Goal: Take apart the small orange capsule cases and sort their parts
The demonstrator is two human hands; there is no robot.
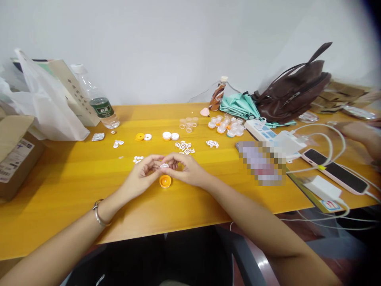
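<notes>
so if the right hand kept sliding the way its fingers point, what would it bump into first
The right hand points leftward, fingertips meeting the left hand over a small white piece. Going straight on, it would press into that piece and the left hand's fingers first; the orange cap probably sits just below that line.

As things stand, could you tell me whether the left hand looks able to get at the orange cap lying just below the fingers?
Probably yes. The orange cap lies bare on the table right under the left hand, nothing between them. But both hands pinch a small white piece, so the left hand's fingers are occupied.
</notes>
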